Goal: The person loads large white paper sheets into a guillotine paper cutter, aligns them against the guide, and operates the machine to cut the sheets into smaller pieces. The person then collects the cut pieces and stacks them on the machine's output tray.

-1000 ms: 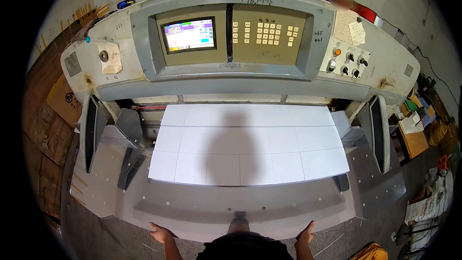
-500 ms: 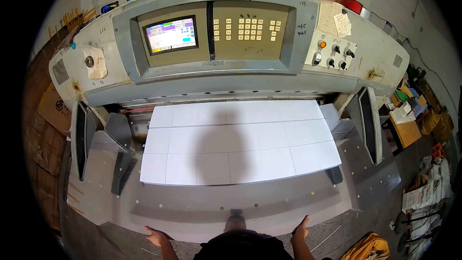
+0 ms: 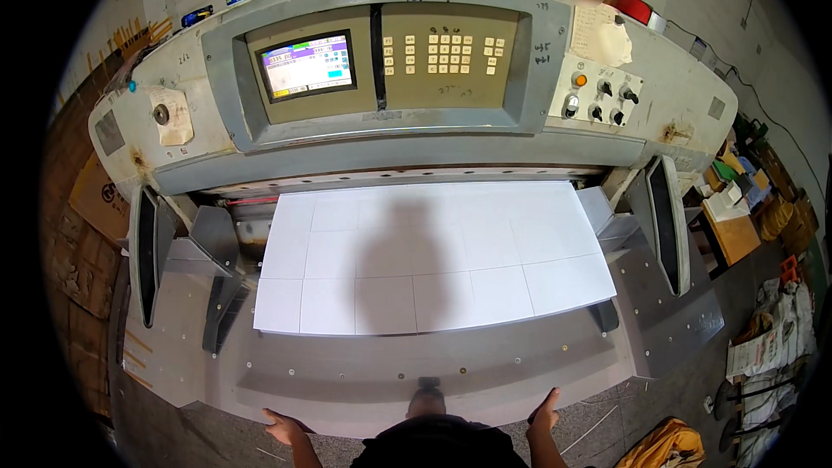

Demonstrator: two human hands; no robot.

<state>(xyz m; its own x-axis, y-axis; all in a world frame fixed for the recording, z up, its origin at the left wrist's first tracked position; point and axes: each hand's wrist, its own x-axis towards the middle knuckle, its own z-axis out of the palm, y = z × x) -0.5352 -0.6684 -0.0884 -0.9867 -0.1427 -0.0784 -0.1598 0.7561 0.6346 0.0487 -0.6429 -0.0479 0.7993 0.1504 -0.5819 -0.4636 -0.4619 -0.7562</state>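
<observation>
A broad stack of white paper (image 3: pixel 494 247), marked by thin lines into several rectangles, lies on the grey metal table (image 3: pixel 347 364) of a paper cutting machine (image 3: pixel 407 143). Its back edge meets a pale bar with dark holes (image 3: pixel 347 183) under the machine's beam. Both hands are apart from the paper, at the table's front edge. My left hand (image 3: pixel 286 427) bends round that edge on the left, one digit lying on top. On the right, my right hand (image 3: pixel 544 414) does likewise, a digit pointing up. The other fingers are mostly hidden below the edge.
Above the paper are a lit screen (image 3: pixel 305 65), a keypad (image 3: pixel 451 54) and a switch panel (image 3: pixel 602 91). Dark upright guards (image 3: pixel 149 256) (image 3: pixel 666 225) flank the table. White sacks (image 3: pixel 776 338) and a yellow bag (image 3: pixel 667 446) lie on the right-hand floor.
The pale bar with dark holes has come lower into sight behind the paper. The long line across the back of the paper looks fainter. My hands stay in place.
</observation>
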